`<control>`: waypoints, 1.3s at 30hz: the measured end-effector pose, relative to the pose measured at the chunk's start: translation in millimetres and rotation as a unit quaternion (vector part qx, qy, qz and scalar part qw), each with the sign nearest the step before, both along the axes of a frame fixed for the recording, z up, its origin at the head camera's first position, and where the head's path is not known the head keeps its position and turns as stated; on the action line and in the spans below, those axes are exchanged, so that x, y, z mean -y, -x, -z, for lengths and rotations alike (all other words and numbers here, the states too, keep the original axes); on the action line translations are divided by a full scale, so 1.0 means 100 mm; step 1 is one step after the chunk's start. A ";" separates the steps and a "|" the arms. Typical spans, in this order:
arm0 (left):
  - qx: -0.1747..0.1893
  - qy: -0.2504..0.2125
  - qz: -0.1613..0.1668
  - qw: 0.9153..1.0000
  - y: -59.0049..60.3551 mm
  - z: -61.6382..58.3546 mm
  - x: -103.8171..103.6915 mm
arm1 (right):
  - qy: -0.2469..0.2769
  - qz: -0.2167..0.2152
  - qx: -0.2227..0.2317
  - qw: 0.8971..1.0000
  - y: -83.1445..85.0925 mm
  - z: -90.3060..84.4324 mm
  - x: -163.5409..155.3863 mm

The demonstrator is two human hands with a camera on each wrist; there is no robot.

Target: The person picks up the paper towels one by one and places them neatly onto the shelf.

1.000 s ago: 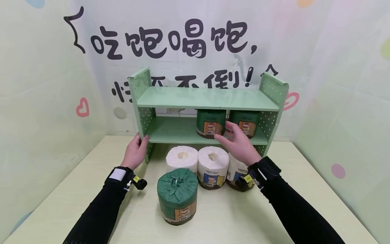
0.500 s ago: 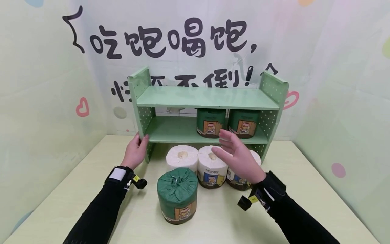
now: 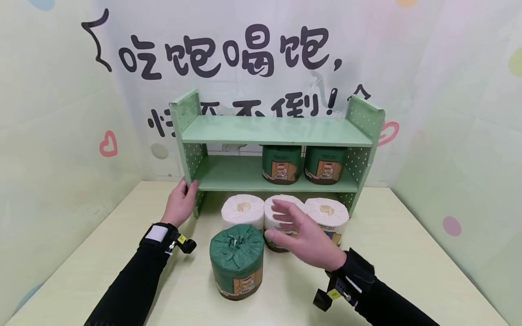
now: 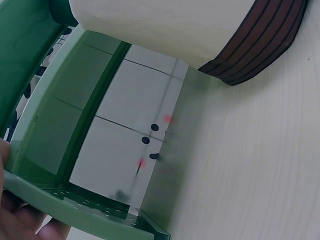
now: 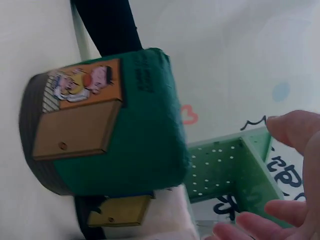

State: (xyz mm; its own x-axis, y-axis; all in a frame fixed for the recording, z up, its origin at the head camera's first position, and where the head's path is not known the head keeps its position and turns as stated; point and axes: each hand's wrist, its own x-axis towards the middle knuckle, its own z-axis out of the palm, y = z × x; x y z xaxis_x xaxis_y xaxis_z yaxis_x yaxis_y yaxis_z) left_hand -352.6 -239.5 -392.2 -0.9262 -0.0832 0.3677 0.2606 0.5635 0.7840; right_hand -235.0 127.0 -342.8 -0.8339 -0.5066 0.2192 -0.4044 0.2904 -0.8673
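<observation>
As seen from the head camera, the left hand [image 3: 181, 202] gripped the left side panel of the green shelf unit [image 3: 188, 136], thumb wrapped round its front edge. The right hand [image 3: 303, 235] hovered with fingers spread and relaxed, grasping nothing, just in front of the middle white roll [image 3: 281, 208] and beside the green-wrapped roll [image 3: 237, 259], which stood alone on the pale table [image 3: 408, 253] nearer the person. Three white rolls stood in a row under the shelf: the left white roll [image 3: 243, 210], the middle one and the right white roll [image 3: 328, 216]. Two green packs [image 3: 282, 164] sat side by side at the right end of the lower shelf board.

From the left wrist camera, a fingertip [image 4: 4, 155] pressed on the green shelf edge [image 4: 65, 205]; a white roll with a dark striped band [image 4: 260, 40] stood close by on the table.

From the right wrist camera, the fingertips [image 5: 295, 132] were open and apart, touching nothing, with the green-wrapped roll [image 5: 135, 135] near the palm and the perforated shelf panel [image 5: 220, 167] behind.
</observation>
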 end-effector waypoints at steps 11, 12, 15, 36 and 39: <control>-0.012 0.012 -0.008 1.000 0.04 0.01 0.00 | -0.061 -0.078 0.044 0.994 -0.06 0.30 0.20; -0.014 0.014 -0.009 1.000 0.05 0.01 0.00 | -0.065 -0.079 0.041 0.994 -0.06 0.31 0.21; -0.014 0.015 -0.006 1.000 0.05 0.00 0.00 | -0.077 -0.078 0.032 0.994 -0.07 0.35 0.22; -0.009 0.010 -0.004 1.000 0.03 0.00 0.00 | -0.052 -0.071 0.081 0.993 -0.10 0.54 0.34; -0.009 0.009 -0.004 1.000 0.02 0.00 0.00 | -0.048 -0.083 0.084 0.992 -0.09 0.56 0.34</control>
State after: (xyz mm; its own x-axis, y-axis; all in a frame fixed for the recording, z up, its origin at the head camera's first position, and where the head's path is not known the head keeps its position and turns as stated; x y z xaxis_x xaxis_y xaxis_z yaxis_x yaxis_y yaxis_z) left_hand -354.7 -239.1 -392.3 -0.9192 -0.0830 0.3850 0.2696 0.5801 0.7686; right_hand -225.9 92.9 -398.7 -0.7585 -0.6510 0.0292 -0.3060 0.3163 -0.8979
